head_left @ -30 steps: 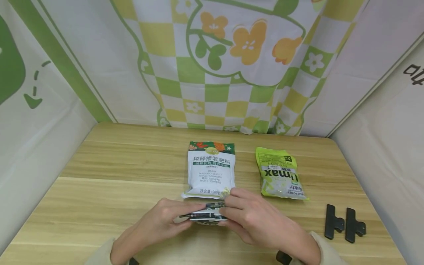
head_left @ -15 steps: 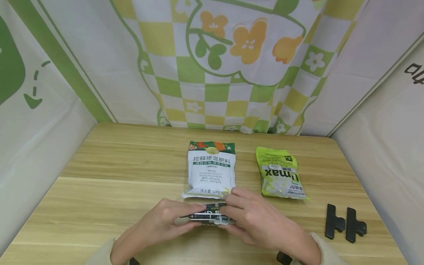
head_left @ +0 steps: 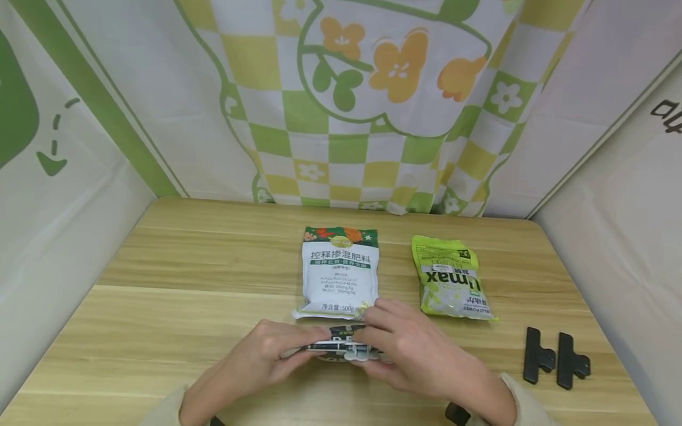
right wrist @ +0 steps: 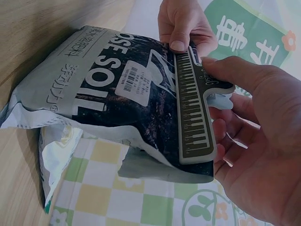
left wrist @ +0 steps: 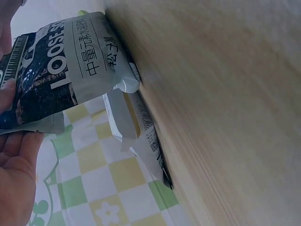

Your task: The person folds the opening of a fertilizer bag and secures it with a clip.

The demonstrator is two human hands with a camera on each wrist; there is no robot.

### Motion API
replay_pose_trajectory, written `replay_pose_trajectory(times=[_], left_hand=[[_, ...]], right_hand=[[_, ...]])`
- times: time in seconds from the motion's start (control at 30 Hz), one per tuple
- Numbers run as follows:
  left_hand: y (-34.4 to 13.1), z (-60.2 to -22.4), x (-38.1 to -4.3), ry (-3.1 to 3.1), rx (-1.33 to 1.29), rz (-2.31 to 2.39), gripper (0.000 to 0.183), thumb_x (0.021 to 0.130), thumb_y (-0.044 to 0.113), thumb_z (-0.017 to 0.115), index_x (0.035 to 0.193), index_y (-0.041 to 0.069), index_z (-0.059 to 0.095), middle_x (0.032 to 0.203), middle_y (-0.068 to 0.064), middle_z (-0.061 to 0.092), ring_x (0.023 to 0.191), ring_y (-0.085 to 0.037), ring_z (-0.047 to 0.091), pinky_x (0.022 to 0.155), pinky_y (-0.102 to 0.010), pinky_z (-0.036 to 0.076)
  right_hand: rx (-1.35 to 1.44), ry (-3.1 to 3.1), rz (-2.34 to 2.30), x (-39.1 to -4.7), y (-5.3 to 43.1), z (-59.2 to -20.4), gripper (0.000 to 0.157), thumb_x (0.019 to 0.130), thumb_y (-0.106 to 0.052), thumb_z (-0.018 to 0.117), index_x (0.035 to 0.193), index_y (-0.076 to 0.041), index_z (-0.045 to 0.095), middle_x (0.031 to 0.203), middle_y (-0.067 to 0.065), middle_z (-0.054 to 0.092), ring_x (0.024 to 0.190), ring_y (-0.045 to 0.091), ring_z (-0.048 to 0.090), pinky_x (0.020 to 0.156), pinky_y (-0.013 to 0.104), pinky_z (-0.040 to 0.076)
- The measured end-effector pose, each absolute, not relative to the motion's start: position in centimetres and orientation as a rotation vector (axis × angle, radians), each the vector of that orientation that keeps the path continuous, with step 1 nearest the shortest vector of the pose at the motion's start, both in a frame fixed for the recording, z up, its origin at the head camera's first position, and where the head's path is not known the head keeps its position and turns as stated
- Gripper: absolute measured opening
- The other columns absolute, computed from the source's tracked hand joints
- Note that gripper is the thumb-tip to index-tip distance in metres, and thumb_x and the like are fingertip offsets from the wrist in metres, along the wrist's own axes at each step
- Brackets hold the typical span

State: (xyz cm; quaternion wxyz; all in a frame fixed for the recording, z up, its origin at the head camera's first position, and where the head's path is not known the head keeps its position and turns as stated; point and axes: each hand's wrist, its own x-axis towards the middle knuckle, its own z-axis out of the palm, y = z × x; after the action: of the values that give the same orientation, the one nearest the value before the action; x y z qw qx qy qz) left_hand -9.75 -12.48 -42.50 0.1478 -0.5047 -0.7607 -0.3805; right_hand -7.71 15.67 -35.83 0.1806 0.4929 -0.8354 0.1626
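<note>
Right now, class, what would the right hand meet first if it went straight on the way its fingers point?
The piano-key clip at its fingertips, set across the dark soil bag. Beyond these, the left hand probably comes next, though depth is unclear.

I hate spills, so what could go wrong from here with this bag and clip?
The clip could slip off if the right hand lets go early; how firmly it grips the dark bag cannot be seen. The dark bag might also nudge the white bag, lying just beyond it, if it tips forward.
</note>
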Motion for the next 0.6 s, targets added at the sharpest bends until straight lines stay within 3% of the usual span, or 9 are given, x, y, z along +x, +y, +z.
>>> replay_pose_trajectory(times=[0.13,0.3,0.6], left_hand=[[-12.4,-42.4,-9.7,-2.179,-1.448,-1.053,0.029,0.088,0.003,0.081,0.117,0.005,0.078,0.114,-0.009,0.081,0.098,-0.017,0.081,0.087,-0.015,0.060],[-12.4,-42.5,-9.8,-2.123,-1.462,-1.030,0.031,0.087,0.001,0.082,0.117,0.003,0.078,0.112,-0.011,0.082,0.096,-0.019,0.081,0.086,-0.017,0.061],[-12.4,-42.5,-9.8,-2.119,-1.467,-1.026,0.031,0.086,0.001,0.082,0.117,0.004,0.078,0.111,-0.011,0.082,0.096,-0.019,0.081,0.085,-0.018,0.062]], right_hand=[[1.354,-2.394,0.471,-7.7,16.3,-36.2,0.028,0.081,-0.029,0.092,0.102,-0.020,0.076,0.095,-0.011,0.065,0.088,0.008,0.054,0.081,0.025,0.049],[1.261,-2.487,0.447,-7.6,18.0,-36.9,0.031,0.073,-0.020,0.095,0.098,-0.020,0.077,0.092,-0.011,0.066,0.090,0.007,0.055,0.082,0.028,0.051],[1.151,-2.517,0.647,-7.4,21.5,-38.7,0.038,0.067,-0.010,0.097,0.100,-0.020,0.080,0.094,-0.012,0.067,0.089,0.004,0.054,0.077,0.020,0.050]])
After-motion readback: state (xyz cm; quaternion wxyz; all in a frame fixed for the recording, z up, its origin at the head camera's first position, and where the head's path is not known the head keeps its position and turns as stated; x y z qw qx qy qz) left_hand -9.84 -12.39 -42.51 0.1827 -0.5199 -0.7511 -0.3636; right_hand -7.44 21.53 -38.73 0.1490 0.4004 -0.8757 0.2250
